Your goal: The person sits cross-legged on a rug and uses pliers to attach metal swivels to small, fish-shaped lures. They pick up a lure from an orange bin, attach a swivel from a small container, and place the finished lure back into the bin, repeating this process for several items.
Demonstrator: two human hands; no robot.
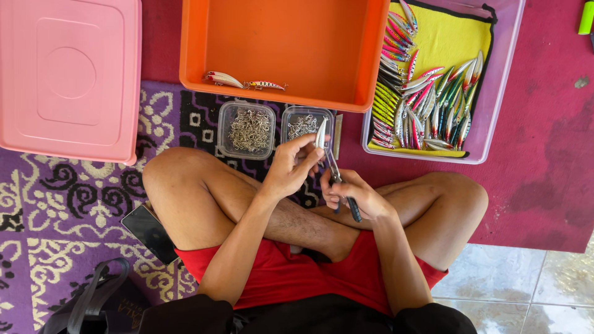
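I sit cross-legged on a patterned rug. My left hand pinches a slim silvery fishing lure, held upright above my knees. My right hand grips small pliers with dark handles, their tip reaching up to the lure's lower end. Just beyond my hands stand two small clear tubs of metal hooks. An orange bin behind them holds two finished lures.
A clear tray with a yellow cloth and several coloured lures sits at the right. A pink lidded box lies at the left. A dark phone rests by my left thigh, a black bag below it. Tiled floor shows at bottom right.
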